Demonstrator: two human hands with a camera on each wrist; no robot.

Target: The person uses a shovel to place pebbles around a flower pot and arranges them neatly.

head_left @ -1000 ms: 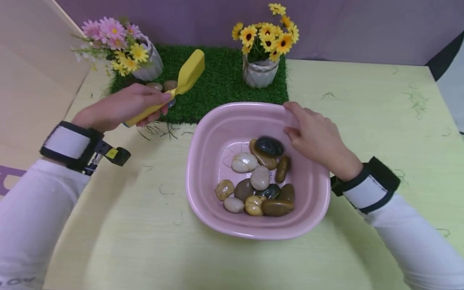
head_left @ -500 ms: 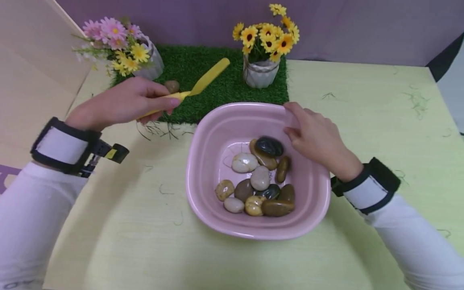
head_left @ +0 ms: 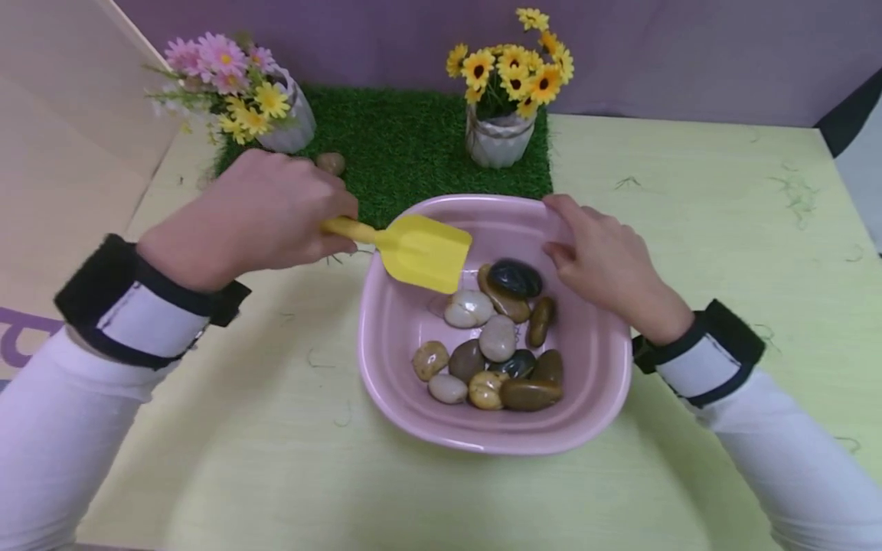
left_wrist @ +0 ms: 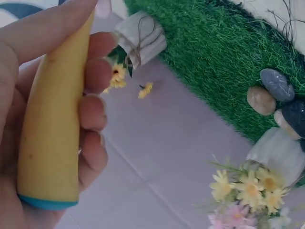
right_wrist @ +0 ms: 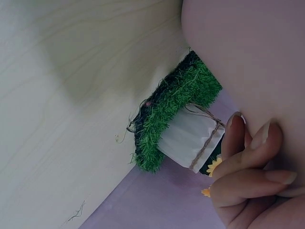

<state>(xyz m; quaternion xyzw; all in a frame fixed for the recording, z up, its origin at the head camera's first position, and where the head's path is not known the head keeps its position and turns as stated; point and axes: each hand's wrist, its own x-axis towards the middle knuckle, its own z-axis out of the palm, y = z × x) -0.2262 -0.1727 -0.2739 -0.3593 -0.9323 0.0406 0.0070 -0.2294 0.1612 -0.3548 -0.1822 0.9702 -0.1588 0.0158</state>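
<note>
We gripped the yellow trowel (head_left: 413, 249) in our left hand (head_left: 265, 210), blade over the pink basin (head_left: 386, 383) at ten o'clock. Our right hand (head_left: 606, 264) pinched the rim (two o'clock), steadying it. The blade needed a low angle beneath the pebbles (head_left: 492, 344).

Open tabletop is lying in front of and to both sides of the pink plastic basin (head_left: 386, 360); behind it two flower pots on the green turf mat (head_left: 406, 145) are blocking passage.
</note>
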